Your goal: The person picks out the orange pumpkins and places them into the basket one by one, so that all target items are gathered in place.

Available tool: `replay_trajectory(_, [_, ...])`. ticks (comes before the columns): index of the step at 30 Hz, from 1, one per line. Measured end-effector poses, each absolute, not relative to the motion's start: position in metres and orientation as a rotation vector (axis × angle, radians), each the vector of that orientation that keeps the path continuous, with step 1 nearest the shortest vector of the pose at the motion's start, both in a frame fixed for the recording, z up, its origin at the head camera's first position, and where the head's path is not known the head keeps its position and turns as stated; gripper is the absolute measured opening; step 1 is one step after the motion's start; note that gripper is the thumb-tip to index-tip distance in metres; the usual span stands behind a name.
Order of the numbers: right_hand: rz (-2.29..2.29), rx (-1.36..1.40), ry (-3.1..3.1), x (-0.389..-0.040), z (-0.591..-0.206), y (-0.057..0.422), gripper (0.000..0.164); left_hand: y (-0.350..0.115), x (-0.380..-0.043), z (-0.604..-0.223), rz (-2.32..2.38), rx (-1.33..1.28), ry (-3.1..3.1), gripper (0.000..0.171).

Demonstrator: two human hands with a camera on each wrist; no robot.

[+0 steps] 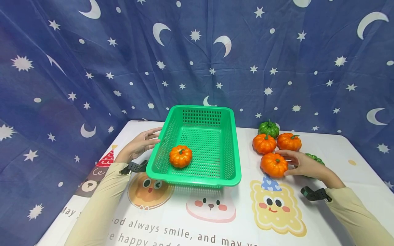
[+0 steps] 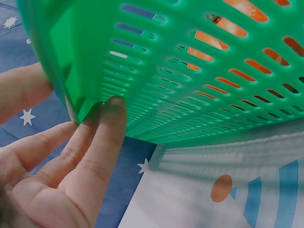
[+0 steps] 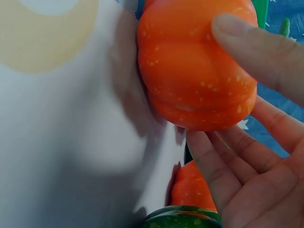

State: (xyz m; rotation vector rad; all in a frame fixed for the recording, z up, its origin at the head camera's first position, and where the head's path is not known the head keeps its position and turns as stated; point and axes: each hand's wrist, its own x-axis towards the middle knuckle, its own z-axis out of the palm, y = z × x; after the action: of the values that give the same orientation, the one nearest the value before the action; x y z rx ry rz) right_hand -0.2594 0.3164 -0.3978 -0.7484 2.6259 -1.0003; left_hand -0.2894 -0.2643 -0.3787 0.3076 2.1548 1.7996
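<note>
My left hand [image 1: 140,144] is at the left side of a green plastic basket [image 1: 236,153]. The left wrist view shows its fingertips [image 2: 114,107] touching the slotted outer wall below the rim, with the thumb against the rim's edge. An orange pumpkin [image 1: 180,156] lies inside the basket, towards its front left. At the right, my right hand [image 1: 303,165] holds another orange pumpkin [image 1: 274,165]. In the right wrist view the thumb lies across this pumpkin [image 3: 194,66], with fingers on the opposite side. Whether it touches the table is unclear.
Behind the held pumpkin stand two more orange pumpkins, one left [image 1: 264,144] and one right [image 1: 289,141]. A green pumpkin [image 1: 268,129] is farther back. Another green one [image 1: 314,159] is partly hidden by my right hand. A starry blue curtain [image 1: 197,54] hangs behind the printed tablecloth [image 1: 246,218].
</note>
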Motion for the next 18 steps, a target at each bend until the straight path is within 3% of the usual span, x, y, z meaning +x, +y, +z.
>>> replay_trajectory(18, [-0.959, -0.718, 2.681, -0.2574, -0.4068, 0.3089, 0.077, -0.2645, -0.2896, -0.3800, 1.823, 0.310, 2.134, 0.068])
